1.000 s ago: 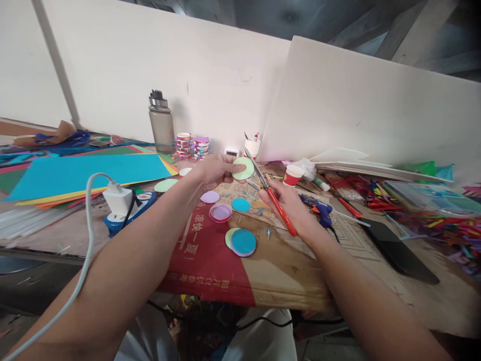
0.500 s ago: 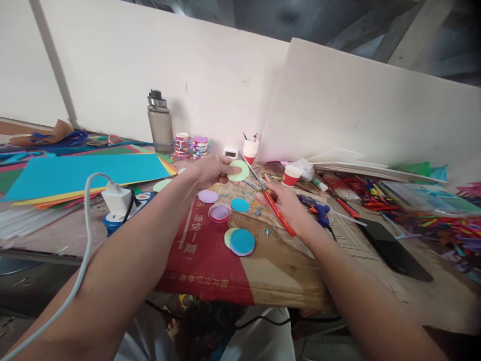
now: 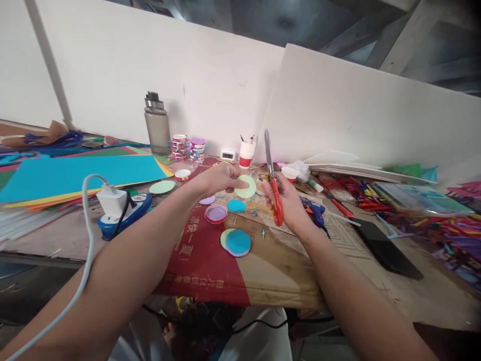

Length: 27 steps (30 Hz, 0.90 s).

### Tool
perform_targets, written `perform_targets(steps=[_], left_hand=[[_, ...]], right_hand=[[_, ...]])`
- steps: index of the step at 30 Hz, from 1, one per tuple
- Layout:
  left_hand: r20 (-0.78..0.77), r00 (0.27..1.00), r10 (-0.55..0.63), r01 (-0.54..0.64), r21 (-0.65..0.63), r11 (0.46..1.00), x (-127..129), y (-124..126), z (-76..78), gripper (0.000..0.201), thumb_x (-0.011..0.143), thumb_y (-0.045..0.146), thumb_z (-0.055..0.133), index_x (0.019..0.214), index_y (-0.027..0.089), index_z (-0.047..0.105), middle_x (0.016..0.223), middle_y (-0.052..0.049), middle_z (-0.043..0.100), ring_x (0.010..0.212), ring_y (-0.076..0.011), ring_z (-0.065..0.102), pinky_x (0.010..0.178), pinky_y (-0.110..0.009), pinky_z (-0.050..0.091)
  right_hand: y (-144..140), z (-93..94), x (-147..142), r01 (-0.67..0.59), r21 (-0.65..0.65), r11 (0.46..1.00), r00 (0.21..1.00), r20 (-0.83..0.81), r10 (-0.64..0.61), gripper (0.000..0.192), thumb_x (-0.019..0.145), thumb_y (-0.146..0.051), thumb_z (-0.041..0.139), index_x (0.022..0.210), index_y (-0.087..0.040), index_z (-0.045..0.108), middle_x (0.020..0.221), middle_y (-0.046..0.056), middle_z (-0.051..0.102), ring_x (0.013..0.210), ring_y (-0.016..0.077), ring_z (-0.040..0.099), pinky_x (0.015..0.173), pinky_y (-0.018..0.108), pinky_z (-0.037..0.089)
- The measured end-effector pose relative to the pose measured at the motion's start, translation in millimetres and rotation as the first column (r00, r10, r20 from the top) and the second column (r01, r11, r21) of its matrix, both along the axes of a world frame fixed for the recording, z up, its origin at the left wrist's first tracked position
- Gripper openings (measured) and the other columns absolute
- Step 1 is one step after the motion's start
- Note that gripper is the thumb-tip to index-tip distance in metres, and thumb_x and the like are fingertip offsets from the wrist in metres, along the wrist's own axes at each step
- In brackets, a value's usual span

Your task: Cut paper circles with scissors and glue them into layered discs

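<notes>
Between the thumb and fingers of my left hand [image 3: 225, 179] is a pale green paper disc [image 3: 246, 187]. My right hand [image 3: 287, 200] is closed around the red handles of a pair of scissors [image 3: 271, 170], whose blades point upward, apart from the disc. Below the hands, on the cardboard, lie a blue disc [image 3: 236, 206], a shallow purple-bottomed cup piece [image 3: 216, 214] and a small pile of blue, purple and green discs [image 3: 238, 242]. My left forearm passes in front of another purple disc [image 3: 207, 200].
At the left are coloured paper sheets [image 3: 82, 173] and a blue power strip [image 3: 124, 215] with a plugged-in charger. A bottle [image 3: 157, 128] and decorated cup stacks [image 3: 189, 149] stand behind. On the right lie a glue gun [image 3: 317, 211], a phone [image 3: 389, 250] and a plastic case [image 3: 413, 198].
The scissors have come away from the green disc and swung from leaning left to nearly upright. My left hand has shifted slightly right and down with the disc.
</notes>
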<state>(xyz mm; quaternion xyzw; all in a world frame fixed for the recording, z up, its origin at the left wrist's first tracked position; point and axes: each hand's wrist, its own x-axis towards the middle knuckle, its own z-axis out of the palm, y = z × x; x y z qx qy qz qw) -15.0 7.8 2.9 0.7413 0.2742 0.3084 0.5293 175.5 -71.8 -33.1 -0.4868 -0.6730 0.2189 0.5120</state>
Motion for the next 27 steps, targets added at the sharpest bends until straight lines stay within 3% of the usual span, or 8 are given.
perform_targets(steps=[3,6,11,15,19,23,27], left_hand=[[-0.039,0.999,-0.035,0.038,0.071,0.997,9,-6,-6.2,0.008,0.060,0.020,0.079,0.063,0.017,0.071,0.053,0.001,0.059,0.046,-0.0084,0.045,0.044,-0.020,0.031],[-0.048,0.999,-0.017,0.023,0.110,0.994,15,-9,-11.0,0.010,0.056,0.018,0.079,0.062,0.018,0.071,0.054,0.001,0.062,0.052,-0.0125,0.053,0.049,-0.022,0.036],[-0.069,0.998,0.004,-0.002,0.033,0.999,20,-14,-12.3,0.012,0.060,0.023,0.079,0.066,0.017,0.072,0.057,0.000,0.062,0.052,-0.0112,0.051,0.048,-0.022,0.035],[0.096,0.991,0.091,-0.084,-0.071,0.994,29,-21,-15.8,0.023,0.060,0.031,0.083,0.068,0.014,0.069,0.060,0.000,0.061,0.049,-0.0067,0.045,0.047,-0.020,0.033],[0.304,0.947,0.104,-0.051,-0.177,0.983,41,-26,-25.7,0.034,0.060,0.038,0.084,0.078,0.013,0.071,0.073,-0.004,0.066,0.058,-0.0079,0.052,0.050,-0.020,0.035],[0.332,0.929,0.162,-0.087,-0.228,0.970,46,-26,-31.8,0.034,0.060,0.039,0.084,0.077,0.012,0.071,0.070,-0.004,0.067,0.055,-0.0072,0.050,0.049,-0.021,0.034],[0.355,0.911,0.211,-0.110,-0.284,0.953,41,-21,-25.9,0.032,0.058,0.034,0.086,0.073,0.011,0.069,0.067,-0.004,0.067,0.054,-0.0078,0.053,0.049,-0.020,0.035]], right_hand=[[0,1.4,-1,-0.017,-0.018,1.000,0.993,-0.116,0.014,0.048,0.075,-0.044,0.069,0.112,-0.024,0.047,0.071,-0.005,0.053,0.059,0.0112,0.049,0.054,0.024,0.042],[-1,2.0,-3,-0.011,-0.022,1.000,0.997,-0.078,0.009,0.047,0.069,-0.032,0.072,0.109,-0.022,0.049,0.073,-0.004,0.055,0.064,0.0123,0.053,0.057,0.025,0.044],[-2,3.3,-6,0.062,0.014,0.998,0.989,-0.135,-0.059,0.045,0.068,-0.031,0.072,0.105,-0.022,0.049,0.073,-0.004,0.057,0.064,0.0124,0.054,0.060,0.026,0.045],[2,2.0,-5,0.137,0.048,0.989,0.957,-0.265,-0.119,0.046,0.069,-0.038,0.072,0.103,-0.023,0.045,0.078,-0.002,0.059,0.070,0.0142,0.058,0.065,0.028,0.049],[7,-2.6,-4,0.139,0.066,0.988,0.918,-0.382,-0.104,0.046,0.073,-0.045,0.068,0.104,-0.025,0.041,0.088,0.001,0.058,0.072,0.0149,0.059,0.061,0.028,0.051],[7,-4.7,-7,0.139,0.066,0.988,0.937,-0.331,-0.109,0.045,0.077,-0.047,0.064,0.108,-0.026,0.039,0.087,0.001,0.055,0.072,0.0153,0.057,0.059,0.028,0.050],[6,-4.4,-8,0.124,0.083,0.989,0.974,-0.202,-0.105,0.038,0.088,-0.045,0.052,0.116,-0.027,0.036,0.087,0.001,0.052,0.073,0.0151,0.053,0.063,0.029,0.048]])
